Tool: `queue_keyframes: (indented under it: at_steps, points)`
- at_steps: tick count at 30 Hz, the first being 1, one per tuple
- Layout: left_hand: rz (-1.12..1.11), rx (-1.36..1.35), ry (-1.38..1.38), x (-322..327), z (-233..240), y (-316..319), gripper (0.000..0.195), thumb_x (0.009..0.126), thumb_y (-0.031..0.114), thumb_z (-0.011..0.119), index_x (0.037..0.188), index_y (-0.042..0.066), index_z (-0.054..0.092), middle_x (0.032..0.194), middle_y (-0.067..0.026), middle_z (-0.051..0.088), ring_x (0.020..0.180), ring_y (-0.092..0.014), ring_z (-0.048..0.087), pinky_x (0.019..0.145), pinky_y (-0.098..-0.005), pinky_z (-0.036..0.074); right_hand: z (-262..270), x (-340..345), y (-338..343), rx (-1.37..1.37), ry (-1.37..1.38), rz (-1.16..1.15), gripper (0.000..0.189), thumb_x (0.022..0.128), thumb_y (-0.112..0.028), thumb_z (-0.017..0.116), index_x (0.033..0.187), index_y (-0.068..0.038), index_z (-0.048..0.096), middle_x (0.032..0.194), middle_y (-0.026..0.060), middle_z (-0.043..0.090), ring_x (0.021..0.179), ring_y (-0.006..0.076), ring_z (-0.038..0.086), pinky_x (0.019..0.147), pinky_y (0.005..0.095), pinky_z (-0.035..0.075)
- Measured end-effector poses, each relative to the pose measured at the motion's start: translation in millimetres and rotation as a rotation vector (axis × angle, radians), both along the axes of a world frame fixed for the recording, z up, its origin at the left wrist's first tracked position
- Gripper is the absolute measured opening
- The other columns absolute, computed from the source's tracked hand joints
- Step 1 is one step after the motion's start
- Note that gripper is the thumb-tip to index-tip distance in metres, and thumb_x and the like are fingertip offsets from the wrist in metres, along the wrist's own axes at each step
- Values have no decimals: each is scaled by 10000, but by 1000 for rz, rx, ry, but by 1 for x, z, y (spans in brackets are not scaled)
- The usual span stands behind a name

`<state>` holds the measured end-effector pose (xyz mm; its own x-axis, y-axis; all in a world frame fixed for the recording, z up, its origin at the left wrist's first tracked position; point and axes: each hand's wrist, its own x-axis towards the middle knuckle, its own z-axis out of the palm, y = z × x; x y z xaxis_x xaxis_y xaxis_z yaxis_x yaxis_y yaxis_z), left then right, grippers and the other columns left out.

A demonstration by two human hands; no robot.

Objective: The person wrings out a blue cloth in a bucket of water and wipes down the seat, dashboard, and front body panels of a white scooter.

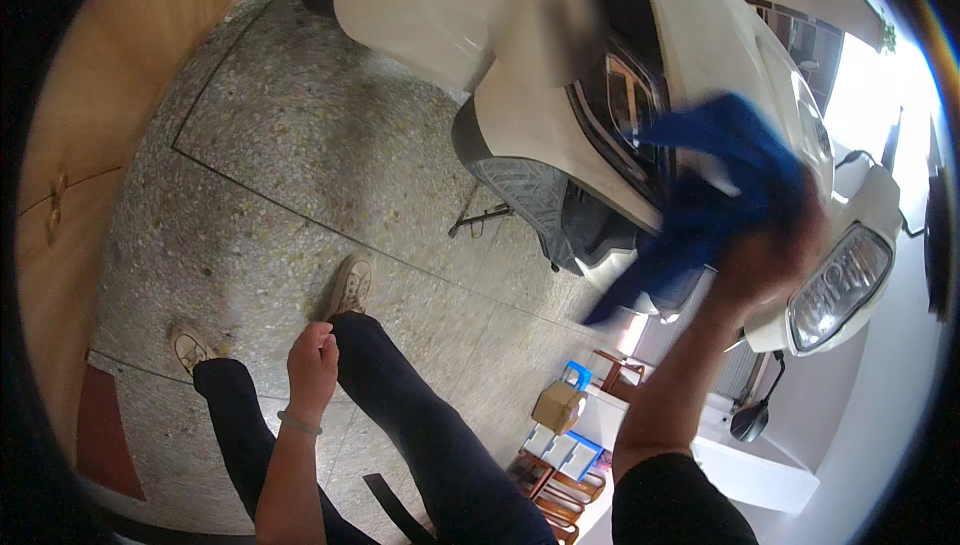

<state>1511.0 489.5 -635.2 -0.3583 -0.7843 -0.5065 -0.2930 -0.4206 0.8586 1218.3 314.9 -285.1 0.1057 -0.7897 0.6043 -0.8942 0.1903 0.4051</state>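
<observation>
A blue cloth (720, 192), blurred by motion, hangs from my right hand (772, 252), which grips it in front of a cream-white motor scooter (735, 42). Part of the scooter's front body is hidden behind the cloth and hand. The headlight (844, 290) shows to the right of my right hand. My left hand (311, 365) hangs low over my dark trousers, fingers curled, with nothing visible in it. A pale bangle (300, 423) circles that wrist.
The scooter's side stand (480, 221) reaches toward the speckled terrazzo floor (262, 132). Wooden furniture or a door (97, 117) lines the left side, above a red patch (109, 432). Farther off are a cardboard box (559, 407), a blue stool (578, 374) and wooden chairs (562, 504). A mirror (750, 421) sticks out.
</observation>
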Motion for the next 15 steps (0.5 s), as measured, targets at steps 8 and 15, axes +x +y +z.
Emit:
queue_keyframes:
  at_steps: [8,15]
  points:
    - [-204,124,-43,24,8,35,140,835,96,550,948,16,569,862,-167,625,835,-334,608,735,-389,480,-23,-37,53,114,407,-205,557,828,-285,597,1319,-87,423,1311,164,452,1201,362,416,1032,505,239]
    - [-131,8,-13,16,11,35,162,848,103,546,982,13,560,873,-170,628,826,-322,614,730,-385,484,-154,18,-44,733,506,-176,461,847,-308,534,1280,-158,482,1218,62,504,1227,274,391,1042,554,179]
